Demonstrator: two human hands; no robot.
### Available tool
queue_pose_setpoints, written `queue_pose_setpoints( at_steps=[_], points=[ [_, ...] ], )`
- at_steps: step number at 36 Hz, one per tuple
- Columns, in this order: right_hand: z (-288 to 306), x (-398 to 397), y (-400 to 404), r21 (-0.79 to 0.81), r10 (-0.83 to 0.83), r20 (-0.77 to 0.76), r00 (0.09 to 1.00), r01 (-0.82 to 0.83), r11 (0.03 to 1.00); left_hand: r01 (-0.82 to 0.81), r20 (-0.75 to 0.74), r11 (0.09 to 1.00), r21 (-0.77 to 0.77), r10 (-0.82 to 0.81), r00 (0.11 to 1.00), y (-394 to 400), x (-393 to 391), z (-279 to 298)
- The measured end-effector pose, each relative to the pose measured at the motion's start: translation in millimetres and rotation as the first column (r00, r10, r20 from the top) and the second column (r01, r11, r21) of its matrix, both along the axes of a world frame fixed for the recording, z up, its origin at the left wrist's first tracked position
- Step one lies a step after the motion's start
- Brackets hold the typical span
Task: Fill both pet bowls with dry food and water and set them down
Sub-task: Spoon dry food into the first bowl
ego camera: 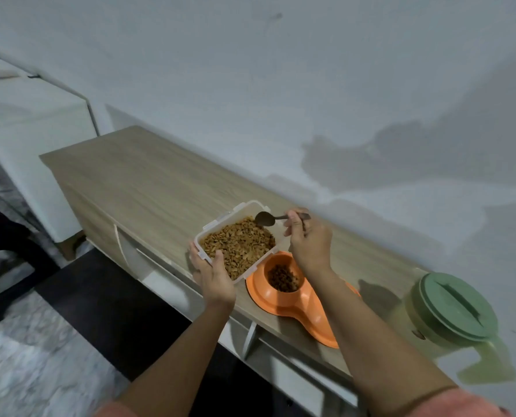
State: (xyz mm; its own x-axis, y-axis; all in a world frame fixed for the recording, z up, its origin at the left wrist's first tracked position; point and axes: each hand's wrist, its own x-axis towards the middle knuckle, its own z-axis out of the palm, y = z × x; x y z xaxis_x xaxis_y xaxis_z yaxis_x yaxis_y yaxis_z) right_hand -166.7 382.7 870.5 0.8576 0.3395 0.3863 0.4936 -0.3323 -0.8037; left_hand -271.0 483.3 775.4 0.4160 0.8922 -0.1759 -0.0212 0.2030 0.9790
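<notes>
On the left side of the wood counter [148, 176], the left hand [213, 276] holds a clear tub [237, 240] full of brown dry food [238, 243]. Its fingers [219, 257] wrap the tub's near corner, thumb over the rim. The tub is tipped a little and sits just above the counter edge. Next, the right hand [309, 240] pinches a dark spoon [265, 218] over the tub's far side, fingers closed on the handle. Below it lies an orange double bowl [292, 299] on the counter. One cup has dry food in it; the arm hides the other. Far right stands a jug [449, 314] with a green lid.
</notes>
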Motion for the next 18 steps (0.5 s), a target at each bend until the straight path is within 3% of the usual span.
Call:
queue_pose_setpoints(
  at_steps=[12,18],
  points=[
    [-14,-5,9,0.009,-0.036,-0.311,0.95,0.041,0.999,0.018,0.073,1.0,0.001,-0.018,0.997,5,-9,6],
    [-20,-10,8,0.038,-0.079,-0.51,0.857,0.114,0.993,0.033,0.087,0.999,-0.028,-0.031,0.996,3,-9,2]
  ],
)
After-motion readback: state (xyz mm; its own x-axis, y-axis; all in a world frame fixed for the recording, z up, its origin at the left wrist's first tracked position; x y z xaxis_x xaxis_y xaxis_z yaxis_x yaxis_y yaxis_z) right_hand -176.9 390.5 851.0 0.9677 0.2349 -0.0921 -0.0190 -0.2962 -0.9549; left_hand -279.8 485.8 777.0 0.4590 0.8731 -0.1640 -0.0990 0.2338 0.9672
